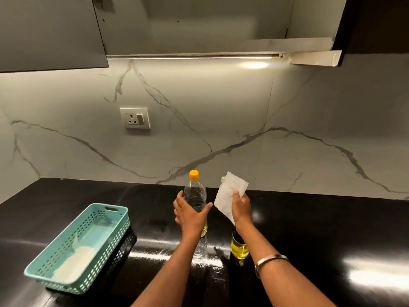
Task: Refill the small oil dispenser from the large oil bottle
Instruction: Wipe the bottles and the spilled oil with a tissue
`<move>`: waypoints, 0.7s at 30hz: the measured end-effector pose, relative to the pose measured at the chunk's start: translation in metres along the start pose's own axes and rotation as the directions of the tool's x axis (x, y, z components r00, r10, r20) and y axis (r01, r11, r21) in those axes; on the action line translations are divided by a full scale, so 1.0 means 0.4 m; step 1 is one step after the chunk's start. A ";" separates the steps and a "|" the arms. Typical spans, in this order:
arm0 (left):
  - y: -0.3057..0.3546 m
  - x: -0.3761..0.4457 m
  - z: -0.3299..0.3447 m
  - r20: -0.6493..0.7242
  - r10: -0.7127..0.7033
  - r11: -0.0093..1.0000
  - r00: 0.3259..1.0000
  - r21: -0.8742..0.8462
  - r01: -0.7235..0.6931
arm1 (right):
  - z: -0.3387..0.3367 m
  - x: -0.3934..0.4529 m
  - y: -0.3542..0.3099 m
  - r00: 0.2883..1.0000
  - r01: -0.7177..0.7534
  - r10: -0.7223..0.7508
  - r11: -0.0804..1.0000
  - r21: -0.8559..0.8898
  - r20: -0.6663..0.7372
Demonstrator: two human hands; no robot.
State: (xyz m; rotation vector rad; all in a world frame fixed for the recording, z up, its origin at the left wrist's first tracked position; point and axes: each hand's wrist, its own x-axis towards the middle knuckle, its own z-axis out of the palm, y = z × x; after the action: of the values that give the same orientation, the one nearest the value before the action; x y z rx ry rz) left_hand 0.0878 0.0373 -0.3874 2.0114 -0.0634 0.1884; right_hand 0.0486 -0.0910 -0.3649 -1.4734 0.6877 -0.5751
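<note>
A: Where is the small oil dispenser [239,247]?

B: It stands upright on the black desk [321,229], just right of the large oil bottle [195,196], partly hidden behind the right forearm. Yellow oil fills its visible lower part.

A: And the bottle?

B: Capped in orange, nearly empty, only a little yellow oil low down. The left hand [190,214] wraps its fingers around the bottle's middle, probably to steady it.

A: The right hand [241,207]?

B: Above the dispenser, its fingers pinch a white paper towel [230,193], likely for wiping drips.

A: Anything else?

B: Well left of the bottle, a teal basket [44,271] holds something white.
</note>
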 end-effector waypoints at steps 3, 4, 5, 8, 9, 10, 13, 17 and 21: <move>0.001 0.026 0.019 -0.034 -0.016 0.999 0.999 -0.050 0.014 | 0.034 0.017 -0.001 0.997 0.024 -0.021 0.999 -0.029 0.077; -0.002 0.034 0.025 -0.036 -0.022 0.998 0.999 -0.065 0.020 | 0.048 0.020 -0.001 0.993 0.031 -0.028 0.999 -0.032 0.114; -0.005 0.040 0.030 -0.034 -0.028 0.997 0.999 -0.079 0.025 | 0.062 0.022 0.000 0.987 0.037 -0.033 0.999 -0.027 0.156; -0.019 0.055 0.040 -0.015 -0.019 0.993 1.000 -0.121 0.017 | 0.102 0.026 0.005 0.960 0.047 -0.054 0.998 0.031 0.275; -0.024 0.060 0.039 -0.005 -0.013 0.991 1.000 -0.136 0.012 | 0.110 0.026 0.005 0.952 0.045 -0.060 0.997 0.056 0.301; -0.032 0.066 0.037 0.010 -0.006 0.989 1.000 -0.149 0.008 | 0.115 0.025 0.004 0.947 0.045 -0.068 0.996 0.079 0.314; -0.063 0.091 0.023 0.089 0.038 0.980 0.995 -0.199 -0.020 | 0.119 0.029 0.004 0.939 0.026 -0.070 0.991 0.133 0.337; -0.070 0.109 -0.005 0.276 0.111 0.945 0.955 -0.328 -0.016 | 0.123 0.038 -0.005 0.937 -0.053 -0.035 0.969 0.240 0.347; -0.046 0.114 -0.035 0.439 0.188 0.917 0.878 -0.398 0.003 | 0.125 0.043 -0.030 0.925 -0.149 0.015 0.933 0.327 0.379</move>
State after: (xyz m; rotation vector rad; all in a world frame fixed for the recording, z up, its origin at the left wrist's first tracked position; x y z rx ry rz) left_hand 0.1338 0.0599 -0.3906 1.6129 -0.4759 -0.2446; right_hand 0.0973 -0.0694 -0.3552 -1.1650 0.3247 -0.3160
